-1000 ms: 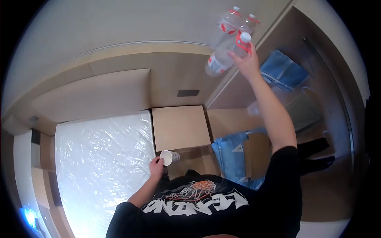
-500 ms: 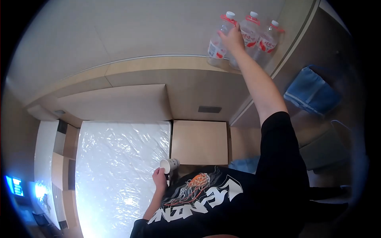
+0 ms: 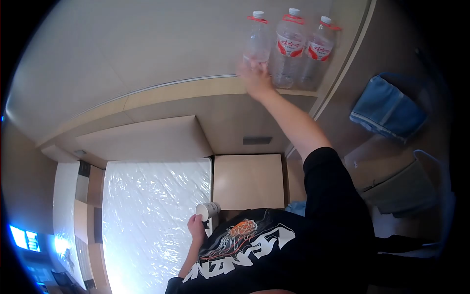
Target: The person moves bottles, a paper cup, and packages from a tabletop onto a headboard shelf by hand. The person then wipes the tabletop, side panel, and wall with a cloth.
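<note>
"While three bottles (image 3: pixel 289 46) stand upright along the ledge (image 3: pixel 186 90), toward its right end, the head view catches the right hand (image 3: pixel 255 81) before the leftmost bottle (image 3: pixel 258 41)!"

"Gripping it?"

"Fingers look spread and loose, though blur leaves any contact uncertain."

"And the left hand (image 3: pixel 196 230)?"

"Well below the ledge, pinching a paper cup (image 3: pixel 207 211) near its rim, tilted, close to the body: probably to leave the other arm free."

"Why caps up, side by side?"

"Likely because their flat bottoms suit that narrow ledge."

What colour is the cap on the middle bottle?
The cap on the middle bottle is white; the head view shows it best.
</note>
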`<state>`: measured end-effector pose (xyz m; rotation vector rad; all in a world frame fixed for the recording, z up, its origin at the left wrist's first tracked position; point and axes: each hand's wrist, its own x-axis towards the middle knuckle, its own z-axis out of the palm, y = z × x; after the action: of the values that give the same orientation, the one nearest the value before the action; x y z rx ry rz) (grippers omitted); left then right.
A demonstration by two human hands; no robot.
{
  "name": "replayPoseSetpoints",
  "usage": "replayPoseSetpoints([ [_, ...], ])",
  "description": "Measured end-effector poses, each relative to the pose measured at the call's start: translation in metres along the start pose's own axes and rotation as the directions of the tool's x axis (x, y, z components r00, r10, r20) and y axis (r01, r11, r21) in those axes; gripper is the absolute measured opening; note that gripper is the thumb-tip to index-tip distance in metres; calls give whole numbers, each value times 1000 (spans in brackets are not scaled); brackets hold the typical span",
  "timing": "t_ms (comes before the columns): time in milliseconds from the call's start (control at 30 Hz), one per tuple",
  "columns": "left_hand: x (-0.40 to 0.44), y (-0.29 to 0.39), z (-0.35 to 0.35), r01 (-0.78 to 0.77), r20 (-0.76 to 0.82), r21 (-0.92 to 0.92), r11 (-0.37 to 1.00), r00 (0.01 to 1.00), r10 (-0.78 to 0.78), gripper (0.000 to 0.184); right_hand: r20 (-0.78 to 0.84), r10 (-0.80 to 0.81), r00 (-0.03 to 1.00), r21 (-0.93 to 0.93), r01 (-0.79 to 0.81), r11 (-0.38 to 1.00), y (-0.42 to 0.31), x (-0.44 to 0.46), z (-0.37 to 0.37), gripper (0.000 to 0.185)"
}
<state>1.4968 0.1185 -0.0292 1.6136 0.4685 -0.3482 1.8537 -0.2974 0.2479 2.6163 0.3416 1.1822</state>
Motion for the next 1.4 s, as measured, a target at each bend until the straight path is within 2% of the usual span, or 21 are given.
replayPoseSetpoints([
  [67, -3, 5, -2, 15, 20, 1, 1000, 1000, -15, 39, 135, 72, 988, 22, -76, 997, -9, -8, -17, 33],
  [167, -8, 12, -5, 33, 24, 17, 999, 999, -33, 38, 336, 65, 939, -53, -50, 997, -9, -15, -18, 36],
  [267, -3, 3, -12, 20, 31, 37, 999, 999, -21, 37, 286, 41, 957, -47, -28, 998, -1, -22, -9, 38],
  [500, 5, -11, -31, 22, 11, -52, 998, 1000, -21, 34, 318, 91, 944, -98, -63, 993, -2, -19, -15, 40],
  [600, 5, -17, -23, -133, -102, -112, 985, 987, 122, 27, 340, 114, 934, -110, -81, 991, -6, -23, -21, 41],
  [667, -1, -1, -19, -134, -150, -164, 977, 982, 110, 28, 359, 126, 925, -111, -91, 990, -11, -24, -29, 42],
  [733, -10, 27, -23, 23, -127, -246, 969, 990, -55, 28, 352, 132, 927, -119, -96, 988, -15, -24, -32, 42],
  [867, -3, 18, -35, 5, -75, -231, 973, 997, -23, 28, 275, 139, 951, -154, -99, 983, -24, -38, -15, 44],
  [967, 2, 16, -41, -7, -23, -207, 978, 1000, 2, 29, 351, 68, 934, -31, -62, 998, -50, -85, -34, 44],
  [1033, 6, 17, -42, 18, 11, -183, 983, 1000, -16, 29, 427, 67, 902, 55, -99, 994, -86, -139, -59, 38],
  [1100, 13, 10, -43, 11, 84, -151, 989, 996, 2, 29, 562, 102, 821, 112, -198, 974, -132, -217, -92, 39],
  [1133, 17, 11, -41, 11, 130, -122, 992, 992, 5, 28, 674, 121, 729, 122, -271, 955, -156, -275, -92, 39],
  [1167, 21, 11, -41, 11, 185, -88, 996, 983, 6, 28, 639, 200, 743, 93, -333, 938, -190, -369, -76, 51],
  [1200, 25, 8, -41, 2, 218, -60, 998, 976, 11, 27, 677, 226, 700, 28, -332, 943, -224, -427, -108, 53],
  [1233, 29, 6, -37, -8, 264, -27, 1000, 964, 15, 27, 918, 280, 280, -51, -618, 784, -254, -461, -158, 50],
  [1267, 34, 3, -28, -24, 320, 10, 1000, 947, 20, 27, 884, 370, 286, -86, -679, 729, -291, -525, -189, 40],
  [1300, 48, -2, -24, -49, 376, 62, 997, 926, 22, 26, 925, 376, -53, -207, -900, 383, -331, -631, -181, 31],
  [1367, 65, -25, -10, -114, 504, 161, 980, 863, 18, 26, 834, 414, -364, -500, -816, 290, -369, -723, -261, 28],
  [1400, 45, 1, 2, -66, 527, 179, 982, 849, -39, 25, 747, 461, -479, -620, -752, 223, -378, -763, -296, 27],
])
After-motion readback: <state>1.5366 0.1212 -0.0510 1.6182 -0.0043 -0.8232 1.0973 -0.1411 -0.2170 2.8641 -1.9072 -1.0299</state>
